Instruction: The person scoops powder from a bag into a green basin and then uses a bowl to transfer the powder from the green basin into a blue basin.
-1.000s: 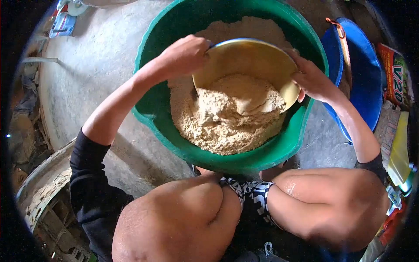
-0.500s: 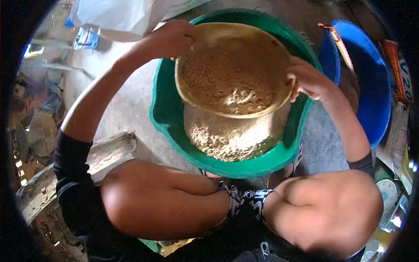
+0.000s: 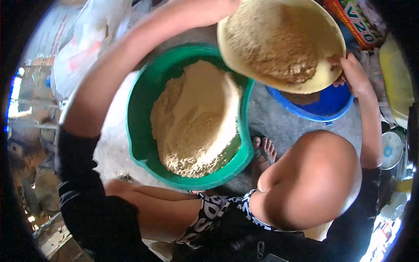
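Observation:
A shallow yellow bowl (image 3: pixel 323 81) of coarse brown meal (image 3: pixel 279 48) is held up, tilted, at the upper right. My right hand (image 3: pixel 355 74) grips its right rim, fingers curled round the edge. At the upper left rim is my left hand (image 3: pixel 229 5), largely cut off by the frame's top, its fingers hidden. The bowl's underside does not show. Below and to its left stands a green tub (image 3: pixel 137 150) with a pale, floury heap (image 3: pixel 196 118). A blue basin (image 3: pixel 325 111) with brown matter inside lies partly hidden under the bowl.
White plastic bags (image 3: pixel 83 56) fill the upper left. To the right are a red-and-green printed sack (image 3: pixel 355 26), a yellow sack (image 3: pixel 397 78) and a round dial scale (image 3: pixel 391 150). My knees flank the near side of the tub, with a sandalled foot (image 3: pixel 264 153) beside it.
Both hands have carried the yellow bowl from above the green tub to the right, over the blue basin. The heap in the tub is now uncovered. My view has shifted too.

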